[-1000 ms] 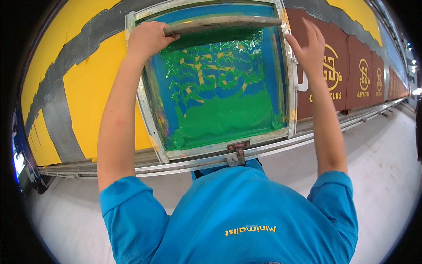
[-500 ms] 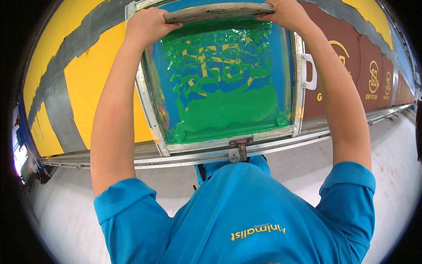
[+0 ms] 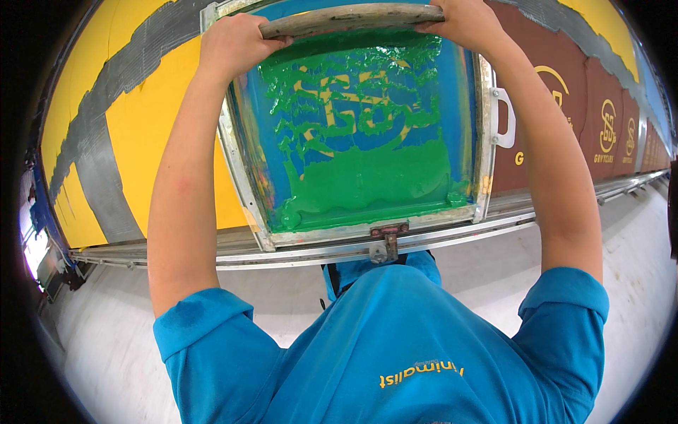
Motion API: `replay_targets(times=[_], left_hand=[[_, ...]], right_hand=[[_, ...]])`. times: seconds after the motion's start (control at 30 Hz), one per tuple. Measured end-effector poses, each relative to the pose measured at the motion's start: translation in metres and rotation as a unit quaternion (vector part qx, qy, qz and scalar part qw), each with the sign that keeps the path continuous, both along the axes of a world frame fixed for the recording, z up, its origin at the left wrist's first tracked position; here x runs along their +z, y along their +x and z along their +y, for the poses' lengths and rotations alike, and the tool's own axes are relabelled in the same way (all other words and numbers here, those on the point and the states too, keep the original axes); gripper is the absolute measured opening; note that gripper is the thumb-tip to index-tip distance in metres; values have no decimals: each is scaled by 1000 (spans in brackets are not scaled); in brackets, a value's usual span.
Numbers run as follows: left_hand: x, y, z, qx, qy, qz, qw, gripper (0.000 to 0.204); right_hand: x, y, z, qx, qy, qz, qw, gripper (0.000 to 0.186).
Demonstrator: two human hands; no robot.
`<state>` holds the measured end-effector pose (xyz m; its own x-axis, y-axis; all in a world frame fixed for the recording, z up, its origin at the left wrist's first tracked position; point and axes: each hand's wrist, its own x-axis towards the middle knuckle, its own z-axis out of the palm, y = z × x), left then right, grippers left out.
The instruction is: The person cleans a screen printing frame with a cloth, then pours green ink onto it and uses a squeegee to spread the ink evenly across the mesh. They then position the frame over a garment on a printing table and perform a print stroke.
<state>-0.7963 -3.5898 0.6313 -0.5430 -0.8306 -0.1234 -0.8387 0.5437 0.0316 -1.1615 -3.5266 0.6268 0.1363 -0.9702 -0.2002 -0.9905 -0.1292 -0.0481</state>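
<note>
Both my arms reach forward to a wooden-handled squeegee (image 3: pixel 353 19) lying across the far part of a screen printing frame (image 3: pixel 272 226). Its left end is in the grip of my left hand (image 3: pixel 233 44), its right end in that of my right hand (image 3: pixel 467 25). The squeegee's lower edge meets wet green ink (image 3: pixel 378 177) on the blue mesh (image 3: pixel 272 180). Nearest me the ink is a thick, smooth layer; farther off it is patchy, and a yellowish design shows through. A white handle (image 3: pixel 503 116) sticks out of the frame's right side.
Yellow fabric panels (image 3: pixel 173 141) lie on the long table to the left. On the right are brown panels (image 3: pixel 600 116) with yellow printed designs. Grey strips (image 3: pixel 109 166) run between the panels. A metal rail (image 3: pixel 466 240) and a hinged clamp (image 3: pixel 388 240) edge the near side, above pale floor.
Very little differs. My hands stay on the squeegee at the far end, and the whole view shifts slightly to the right.
</note>
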Motion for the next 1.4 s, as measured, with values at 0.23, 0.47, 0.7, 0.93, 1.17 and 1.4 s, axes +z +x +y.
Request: replay_targets(times=[0.23,0.47,0.7,0.93,1.17,1.4], left_hand=[[0,0,10,-7,0,-9,1000,47],[-4,7,64,19,-15,-12,1000,46],[3,18,165,75,54,7,996,31],[-7,46,308,52,41,94,993,29],[11,46,346,64,76,83,992,41],[41,34,234,16,71,62,995,38]], right_hand=[[-3,5,16,0,-39,0,999,49],[1,21,66,19,-79,23,996,43],[-26,21,162,47,-70,-77,993,24],[-27,44,308,51,-80,-110,989,20],[-7,49,345,54,-107,-143,982,22],[19,26,237,61,-85,-122,987,22]])
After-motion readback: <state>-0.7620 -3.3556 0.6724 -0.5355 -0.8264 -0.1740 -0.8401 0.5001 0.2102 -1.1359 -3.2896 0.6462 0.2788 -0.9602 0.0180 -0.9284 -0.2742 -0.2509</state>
